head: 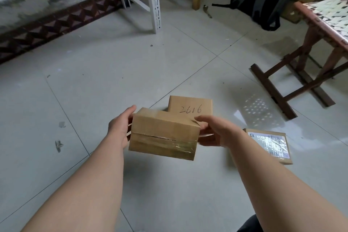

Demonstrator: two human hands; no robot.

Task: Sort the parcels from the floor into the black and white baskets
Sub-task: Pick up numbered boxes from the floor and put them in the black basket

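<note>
Taped parcel is held up between your two hands above the floor. Your left hand grips its left end, thumb on the top edge. Your right hand grips the right end, fingers curled against the side. Behind it, the parcel marked 2616 lies on the floor, partly hidden. The labelled parcel lies flat to your right, near the wooden stool.

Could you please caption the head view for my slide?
Left hand and right hand hold a taped parcel over the floor; a numbered parcel and a labelled parcel lie below.
</note>
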